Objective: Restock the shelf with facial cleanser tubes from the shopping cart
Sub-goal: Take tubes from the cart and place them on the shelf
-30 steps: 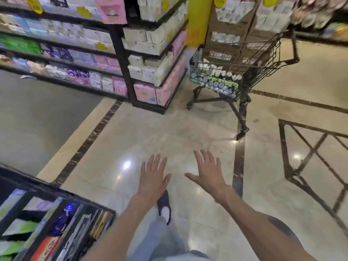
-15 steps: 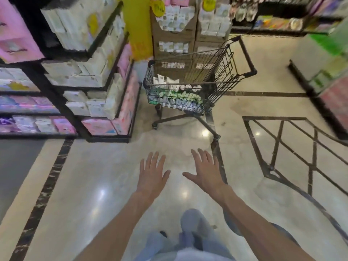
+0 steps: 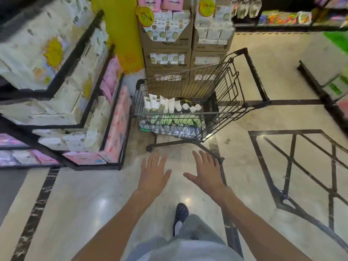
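A black wire shopping cart stands on the tiled floor ahead of me, its handle at the right. Inside lie several white facial cleanser tubes in a row, with green and clear packs below them. My left hand and my right hand are both held out flat over the floor, fingers spread, holding nothing. They are short of the cart, just before its near wheels. No shelf of cleanser tubes shows in this view.
A black shelf unit with white and pink packs stands at the left, close to the cart. Stacked cardboard display boxes and a yellow pillar stand behind the cart. Another shelf base is at the far right.
I have walked toward the cart, which now appears larger and nearer. The view has swung right, and the low shelf at the bottom left has dropped out. Both hands stay open.
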Available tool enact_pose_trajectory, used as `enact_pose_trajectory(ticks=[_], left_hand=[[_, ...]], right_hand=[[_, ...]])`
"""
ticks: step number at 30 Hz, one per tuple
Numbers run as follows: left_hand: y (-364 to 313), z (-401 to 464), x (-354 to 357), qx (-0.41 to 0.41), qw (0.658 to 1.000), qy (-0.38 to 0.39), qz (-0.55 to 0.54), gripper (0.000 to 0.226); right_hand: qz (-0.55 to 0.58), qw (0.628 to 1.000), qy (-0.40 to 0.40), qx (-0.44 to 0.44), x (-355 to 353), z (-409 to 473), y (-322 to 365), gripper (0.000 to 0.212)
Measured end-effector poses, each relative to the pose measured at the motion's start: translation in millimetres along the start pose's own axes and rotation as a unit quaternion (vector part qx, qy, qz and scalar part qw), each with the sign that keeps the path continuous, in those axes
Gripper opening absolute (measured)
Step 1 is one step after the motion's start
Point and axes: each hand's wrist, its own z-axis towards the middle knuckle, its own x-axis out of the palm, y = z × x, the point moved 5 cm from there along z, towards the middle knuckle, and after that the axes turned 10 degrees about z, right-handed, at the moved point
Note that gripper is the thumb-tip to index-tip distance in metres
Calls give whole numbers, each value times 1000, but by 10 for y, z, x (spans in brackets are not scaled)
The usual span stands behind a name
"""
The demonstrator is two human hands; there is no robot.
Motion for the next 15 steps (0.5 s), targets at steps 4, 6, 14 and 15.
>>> enact_pose_trajectory(ticks=[4, 6, 14, 15], left_hand=[[8, 716, -192, -9, 1000, 3, -21, 62], [11, 1029, -306, -9, 1000, -5, -26, 63], [94, 2450, -452, 30, 999, 4, -33, 64], [113, 2637, -450, 34, 999, 6, -38, 64]], right_hand=[[-7, 1000, 9, -5, -230, 697, -134, 94], [3, 1000, -3, -5, -334, 1003, -185, 93], [15, 1000, -14, 14, -535, 2310, -334, 93], [13, 1000, -17, 15, -552, 2480, -345, 92]])
